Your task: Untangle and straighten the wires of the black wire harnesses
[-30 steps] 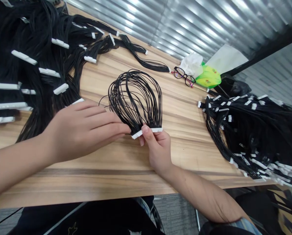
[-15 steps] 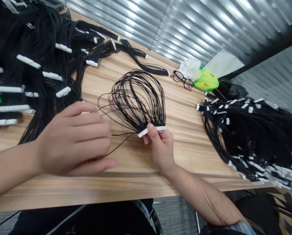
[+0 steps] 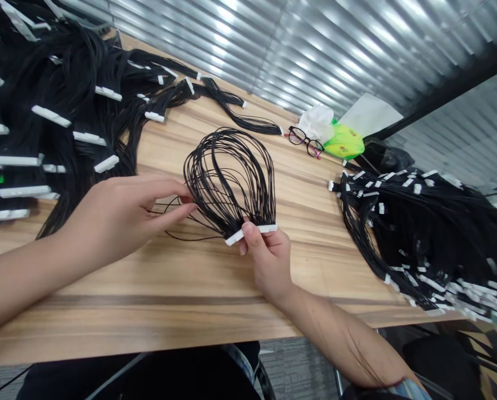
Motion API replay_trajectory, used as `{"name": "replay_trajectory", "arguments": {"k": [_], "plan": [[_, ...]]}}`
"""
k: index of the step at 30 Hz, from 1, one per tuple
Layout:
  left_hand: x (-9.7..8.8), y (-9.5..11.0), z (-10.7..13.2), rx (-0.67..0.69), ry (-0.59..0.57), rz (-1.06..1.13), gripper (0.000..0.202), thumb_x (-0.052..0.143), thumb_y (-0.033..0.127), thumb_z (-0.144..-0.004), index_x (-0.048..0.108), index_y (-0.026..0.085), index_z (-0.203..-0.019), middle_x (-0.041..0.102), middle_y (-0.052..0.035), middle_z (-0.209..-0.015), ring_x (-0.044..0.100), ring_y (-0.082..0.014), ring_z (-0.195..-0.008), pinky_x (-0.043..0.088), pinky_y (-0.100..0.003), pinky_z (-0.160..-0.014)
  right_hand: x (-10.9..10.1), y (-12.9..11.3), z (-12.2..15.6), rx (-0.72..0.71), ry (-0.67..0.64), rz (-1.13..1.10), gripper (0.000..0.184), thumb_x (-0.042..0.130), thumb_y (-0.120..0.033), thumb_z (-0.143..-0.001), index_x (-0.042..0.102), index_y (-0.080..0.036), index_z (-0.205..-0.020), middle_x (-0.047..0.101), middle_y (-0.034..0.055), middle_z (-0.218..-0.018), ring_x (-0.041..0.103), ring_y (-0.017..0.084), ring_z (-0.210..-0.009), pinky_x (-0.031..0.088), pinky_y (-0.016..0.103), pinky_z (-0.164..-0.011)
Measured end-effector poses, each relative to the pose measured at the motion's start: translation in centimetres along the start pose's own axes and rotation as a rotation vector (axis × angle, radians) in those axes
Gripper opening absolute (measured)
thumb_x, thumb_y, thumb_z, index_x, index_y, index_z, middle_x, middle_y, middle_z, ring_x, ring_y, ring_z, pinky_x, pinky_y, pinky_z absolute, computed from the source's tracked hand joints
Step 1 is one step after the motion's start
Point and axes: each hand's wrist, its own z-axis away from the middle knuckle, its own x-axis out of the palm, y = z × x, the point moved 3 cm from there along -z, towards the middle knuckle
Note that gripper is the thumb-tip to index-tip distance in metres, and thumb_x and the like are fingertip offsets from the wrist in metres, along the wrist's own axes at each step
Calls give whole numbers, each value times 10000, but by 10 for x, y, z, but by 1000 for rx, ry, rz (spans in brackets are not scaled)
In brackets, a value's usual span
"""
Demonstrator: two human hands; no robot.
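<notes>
A loop of thin black wires [image 3: 229, 178] rises from a white plastic connector [image 3: 252, 235] and lies over the wooden table [image 3: 190, 316]. My right hand [image 3: 267, 261] is shut on the connector, with the thumb on top and the fingers beneath it. My left hand [image 3: 123, 216] lies flat to the left, its fingers extended and slightly apart. Its fingertips touch the lower left of the loop, where several loose strands stray out. Whether those fingertips pinch a strand is hard to see.
Large heaps of black wire bundles with white connectors lie at the left [image 3: 65, 111] and right [image 3: 419, 233] of the table. Glasses [image 3: 306, 141], a tissue [image 3: 316, 123] and a green packet [image 3: 343, 141] sit near a corrugated metal wall [image 3: 315, 50].
My left hand has opened from a curled pose and reached right to the loop. The loose strands have moved closer to the bundle. My right hand still has the connector.
</notes>
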Motion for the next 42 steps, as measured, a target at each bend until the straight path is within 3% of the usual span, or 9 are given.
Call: {"name": "replay_trajectory", "arguments": {"k": [6,12,16,20,23,27,32,37,42], "plan": [[5,-3,-5,39,-69,191,216,545,216,-1015,748,223,-944,729,39,-889,646,-81,-806,492,-169,-745,5,3,3,114,-146,-6,454,747,-599,-839,638,-200,-652,506,-47,-537,461,100,-532,408,260,-537],[8,-7,-2,54,34,215,211,541,155,-981,739,230,-986,760,32,-1003,687,-105,-968,539,-234,-900,8,7,7,184,-275,-17,479,730,-598,-860,594,-203,-626,510,-48,-550,445,91,-537,366,257,-536],[7,-9,-1,24,83,281,172,611,242,-996,781,264,-1012,754,4,-962,680,-133,-909,538,-278,-841,10,5,10,221,-387,-9,455,703,-564,-893,599,-200,-642,501,-52,-564,422,84,-541,334,251,-529],[9,-6,-5,66,20,345,286,563,441,-1043,797,295,-968,750,-5,-842,644,-136,-763,542,-299,-747,13,-3,14,226,-527,2,446,662,-517,-932,588,-209,-619,460,-51,-582,401,93,-573,337,260,-551],[10,-4,-8,108,-7,342,240,571,390,-1049,786,321,-965,763,19,-846,658,-117,-760,552,-283,-776,14,-4,18,232,-606,-14,414,646,-516,-950,640,-216,-665,431,-51,-599,373,100,-584,321,260,-546],[14,-9,-7,130,-29,334,187,591,266,-1028,767,305,-978,763,56,-887,673,-88,-791,552,-253,-850,9,-1,18,231,-459,-37,439,693,-523,-927,588,-205,-643,479,-49,-594,409,89,-564,328,256,-537],[14,-10,1,109,-9,130,209,556,237,-1024,724,234,-1149,750,-9,-1136,693,-156,-1038,529,-285,-906,3,0,9,136,-151,-75,421,739,-568,-877,640,-208,-683,512,-53,-564,434,87,-521,379,254,-519],[5,6,2,138,82,-49,132,595,301,-1002,660,187,-990,692,-32,-1028,631,-138,-855,460,-274,-700,0,0,7,64,-42,-53,391,744,-569,-872,681,-216,-714,532,-49,-563,449,95,-520,421,267,-534],[-3,17,2,293,140,-142,94,676,300,-977,650,258,-896,705,96,-730,600,-91,-649,409,-282,-638,0,2,8,57,-33,-41,394,745,-558,-875,666,-220,-689,537,-46,-571,454,95,-525,424,268,-539]]}}
